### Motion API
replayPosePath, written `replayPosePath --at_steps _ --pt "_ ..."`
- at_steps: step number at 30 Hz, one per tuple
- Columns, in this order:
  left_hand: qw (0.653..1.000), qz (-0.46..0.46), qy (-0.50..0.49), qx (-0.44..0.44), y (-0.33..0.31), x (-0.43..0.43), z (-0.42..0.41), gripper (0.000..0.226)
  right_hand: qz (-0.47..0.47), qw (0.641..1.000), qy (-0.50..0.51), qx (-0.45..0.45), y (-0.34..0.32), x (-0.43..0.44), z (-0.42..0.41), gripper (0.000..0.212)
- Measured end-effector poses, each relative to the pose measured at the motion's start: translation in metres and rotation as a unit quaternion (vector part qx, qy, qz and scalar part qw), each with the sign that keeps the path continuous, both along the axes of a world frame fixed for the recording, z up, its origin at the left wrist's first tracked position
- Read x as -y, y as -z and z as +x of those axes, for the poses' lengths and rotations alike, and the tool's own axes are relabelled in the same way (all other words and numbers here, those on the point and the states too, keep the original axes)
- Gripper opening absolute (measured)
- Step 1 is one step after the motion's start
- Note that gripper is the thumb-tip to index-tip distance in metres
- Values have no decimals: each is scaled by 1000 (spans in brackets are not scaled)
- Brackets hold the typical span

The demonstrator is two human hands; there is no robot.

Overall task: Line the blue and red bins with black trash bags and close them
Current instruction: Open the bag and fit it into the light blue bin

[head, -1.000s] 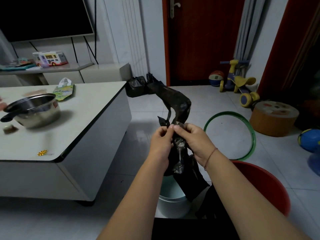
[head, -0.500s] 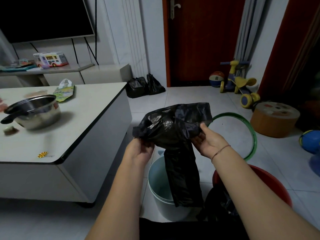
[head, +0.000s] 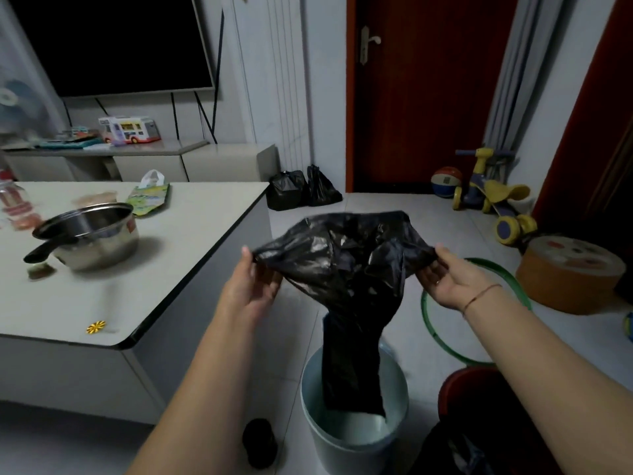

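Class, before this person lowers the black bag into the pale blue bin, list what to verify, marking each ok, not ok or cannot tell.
1. Left hand pinches black plastic trash bag's mouth edge: ok.
2. Right hand holds opposite edge: ok.
3. Mouth stretched open between hands: ok.
4. Bag's tail hangs into pale blue round bin: ok.
5. Mouth folded over bin rim: not ok.
6. Red round bin lined: cannot tell.

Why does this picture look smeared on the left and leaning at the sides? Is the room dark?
Head view: the pot and the table's left end are smeared, probably by motion blur; the wide lens leans the television's edge; the light is dim and cool, and the pot's shadow is soft; the black trash bag shows only a faint sheen on its creases.
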State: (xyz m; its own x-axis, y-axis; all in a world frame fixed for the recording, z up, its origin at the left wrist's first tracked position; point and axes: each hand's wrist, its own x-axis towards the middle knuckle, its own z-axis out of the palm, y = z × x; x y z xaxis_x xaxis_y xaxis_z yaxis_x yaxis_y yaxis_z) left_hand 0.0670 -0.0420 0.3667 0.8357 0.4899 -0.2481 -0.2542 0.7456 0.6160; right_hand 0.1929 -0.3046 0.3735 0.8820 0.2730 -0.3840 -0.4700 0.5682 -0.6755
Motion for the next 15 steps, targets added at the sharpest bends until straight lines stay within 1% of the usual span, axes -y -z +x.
replayPosePath --at_steps 3,5,7,9,11,15 --pt "992 122 17 35 -38 -18 7 32 -16 997 -36 71 -34 -9 12 23" --pt "988 151 28 27 -45 -23 7 29 -21 994 -58 91 -45 -13 13 22" --pt "986 155 53 -8 -31 -23 4 30 -34 993 -62 96 -40 -13 11 22" --pt "987 131 72 -54 1 -20 -3 27 -50 994 -57 74 -17 -9 7 23" --pt "990 79 76 -91 40 -11 -11 21 -60 996 -52 30 16 -2 2 25" --pt "990 -26 51 -132 119 8 -24 26 -103 992 -44 -54 90 14 -6 25"
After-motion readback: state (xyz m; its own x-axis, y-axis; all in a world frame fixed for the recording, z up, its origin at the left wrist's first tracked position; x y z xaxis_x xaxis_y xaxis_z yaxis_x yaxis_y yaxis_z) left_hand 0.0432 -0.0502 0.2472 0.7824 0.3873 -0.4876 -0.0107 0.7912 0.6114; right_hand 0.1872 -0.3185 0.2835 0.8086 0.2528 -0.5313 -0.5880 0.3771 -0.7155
